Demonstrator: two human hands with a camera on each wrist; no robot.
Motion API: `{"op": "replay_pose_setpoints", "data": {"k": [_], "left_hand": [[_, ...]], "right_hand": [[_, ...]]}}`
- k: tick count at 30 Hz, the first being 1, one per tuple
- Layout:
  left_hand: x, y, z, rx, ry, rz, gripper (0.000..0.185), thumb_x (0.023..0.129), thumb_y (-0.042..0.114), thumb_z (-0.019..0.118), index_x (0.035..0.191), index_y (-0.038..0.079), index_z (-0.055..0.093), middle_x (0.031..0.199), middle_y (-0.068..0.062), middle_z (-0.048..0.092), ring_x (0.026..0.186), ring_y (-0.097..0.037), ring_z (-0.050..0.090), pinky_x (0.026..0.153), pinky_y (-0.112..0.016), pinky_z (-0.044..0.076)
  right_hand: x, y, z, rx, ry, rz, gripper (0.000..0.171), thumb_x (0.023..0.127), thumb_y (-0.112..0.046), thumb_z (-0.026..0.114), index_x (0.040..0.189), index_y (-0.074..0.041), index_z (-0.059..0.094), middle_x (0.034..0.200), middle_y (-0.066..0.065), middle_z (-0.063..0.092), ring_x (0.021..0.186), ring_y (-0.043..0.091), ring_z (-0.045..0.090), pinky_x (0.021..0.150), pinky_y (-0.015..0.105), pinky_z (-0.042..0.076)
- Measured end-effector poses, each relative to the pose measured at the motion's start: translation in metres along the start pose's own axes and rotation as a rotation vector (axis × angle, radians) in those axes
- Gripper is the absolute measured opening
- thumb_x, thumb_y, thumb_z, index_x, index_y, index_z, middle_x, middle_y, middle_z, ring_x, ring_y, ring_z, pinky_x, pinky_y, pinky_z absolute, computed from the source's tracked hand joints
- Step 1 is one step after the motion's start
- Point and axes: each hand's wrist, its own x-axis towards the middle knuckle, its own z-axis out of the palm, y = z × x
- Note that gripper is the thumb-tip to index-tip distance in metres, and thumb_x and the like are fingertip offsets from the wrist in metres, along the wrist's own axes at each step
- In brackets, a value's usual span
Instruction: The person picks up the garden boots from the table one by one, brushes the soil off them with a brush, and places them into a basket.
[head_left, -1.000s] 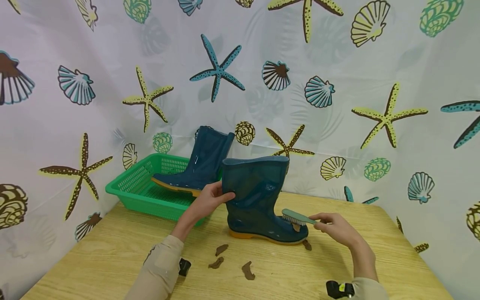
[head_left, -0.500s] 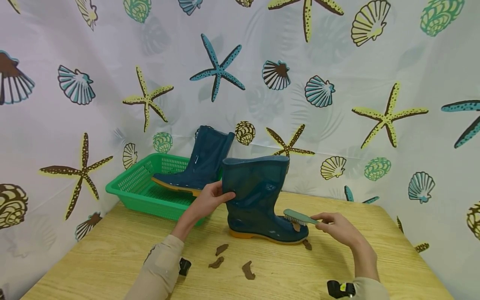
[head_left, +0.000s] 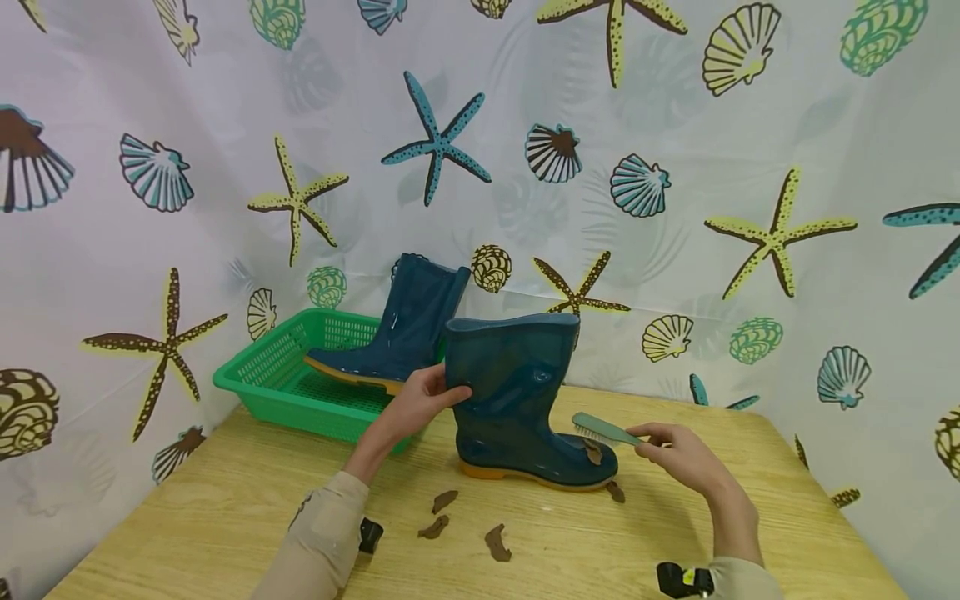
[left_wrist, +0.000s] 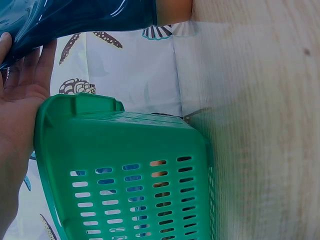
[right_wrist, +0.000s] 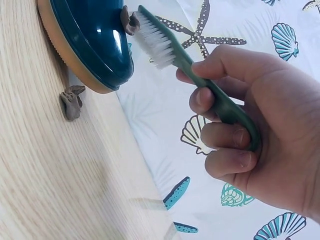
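A dark blue rubber boot (head_left: 517, 400) with an orange-tan sole stands upright on the wooden table. My left hand (head_left: 427, 393) grips its shaft from the left, thumb on the near side and the other fingers behind. In my right hand (head_left: 678, 457) is a green brush (right_wrist: 186, 62), its handle held between curled fingers and thumb, white bristles facing down toward the toe. On the toe sits a brown clump (right_wrist: 130, 21), right at the bristle tips in the right wrist view. A second brown clump (right_wrist: 72, 102) lies on the table by the toe.
Behind my left hand stands a green perforated basket (head_left: 300, 412) with another blue boot (head_left: 408, 317) leaning in it. Several brown pieces (head_left: 497, 543) lie on the table (head_left: 585, 550) in front. A curtain (head_left: 652, 92) with shells and starfish hangs around the back and sides.
My right hand has shifted the brush slightly right and up from the boot's toe, so more of the clump there shows. My left hand and the boot stay in place.
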Motion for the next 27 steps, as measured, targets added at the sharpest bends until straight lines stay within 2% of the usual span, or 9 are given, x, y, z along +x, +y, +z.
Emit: {"op": "replay_pose_setpoints", "data": {"k": [3,12,16,18,20,22,24,27], "left_hand": [[0.000,0.000,0.000,0.005,0.002,0.001,0.040,0.100,0.024,0.062,0.137,0.011,0.058,0.126,-0.012,0.067,0.109,-0.016,0.067,0.095,-0.035,0.054],[0.001,0.002,-0.001,0.011,0.002,0.003,0.039,0.100,0.021,0.061,0.138,0.010,0.057,0.128,-0.014,0.066,0.110,-0.017,0.067,0.096,-0.036,0.054],[0.000,0.004,0.000,0.011,0.002,-0.004,0.039,0.101,0.018,0.060,0.139,0.009,0.056,0.129,-0.015,0.066,0.112,-0.020,0.066,0.097,-0.038,0.054],[0.000,0.004,0.000,0.009,0.003,-0.009,0.040,0.101,0.018,0.060,0.139,0.009,0.056,0.129,-0.015,0.065,0.113,-0.020,0.066,0.097,-0.039,0.053],[0.000,0.003,0.000,0.007,0.003,-0.011,0.040,0.100,0.017,0.061,0.139,0.009,0.056,0.129,-0.015,0.065,0.113,-0.020,0.066,0.097,-0.039,0.053],[0.000,0.003,0.000,0.006,0.003,-0.011,0.040,0.100,0.017,0.061,0.139,0.009,0.056,0.129,-0.015,0.065,0.113,-0.020,0.066,0.097,-0.038,0.053],[0.000,0.003,0.000,0.005,0.002,-0.009,0.039,0.100,0.018,0.061,0.138,0.009,0.056,0.129,-0.015,0.066,0.112,-0.019,0.066,0.097,-0.038,0.054],[-0.001,0.002,0.000,0.005,0.000,-0.001,0.039,0.100,0.019,0.061,0.138,0.010,0.057,0.128,-0.015,0.066,0.111,-0.018,0.067,0.096,-0.037,0.054]], "right_hand": [[0.000,0.001,-0.001,-0.007,-0.018,0.015,0.037,0.099,-0.022,0.059,0.130,-0.002,0.063,0.111,0.013,0.066,0.090,0.022,0.059,0.071,0.035,0.047],[-0.003,0.005,-0.008,0.036,-0.096,0.000,0.040,0.101,-0.026,0.057,0.132,-0.001,0.062,0.125,0.024,0.063,0.095,0.028,0.063,0.076,0.042,0.051],[-0.005,0.005,-0.012,0.056,-0.117,0.016,0.041,0.101,-0.027,0.057,0.133,-0.002,0.062,0.125,0.025,0.063,0.090,0.027,0.061,0.059,0.035,0.046],[-0.005,0.004,-0.013,0.058,-0.114,0.019,0.041,0.100,-0.027,0.057,0.133,-0.003,0.062,0.122,0.023,0.064,0.086,0.025,0.058,0.056,0.033,0.041],[-0.006,0.003,-0.014,0.040,-0.096,0.002,0.040,0.100,-0.027,0.058,0.133,-0.004,0.062,0.121,0.021,0.064,0.086,0.023,0.057,0.060,0.032,0.043],[-0.007,0.002,-0.014,0.021,-0.068,-0.008,0.040,0.100,-0.027,0.058,0.132,-0.004,0.063,0.121,0.019,0.064,0.091,0.022,0.058,0.069,0.035,0.047],[-0.009,0.001,-0.014,0.003,-0.047,-0.012,0.040,0.100,-0.026,0.058,0.132,-0.003,0.063,0.114,0.017,0.065,0.091,0.021,0.058,0.073,0.036,0.047],[-0.010,0.001,-0.015,-0.002,-0.043,0.008,0.039,0.100,-0.025,0.058,0.131,-0.002,0.063,0.103,0.014,0.065,0.087,0.021,0.055,0.070,0.036,0.045]]}}
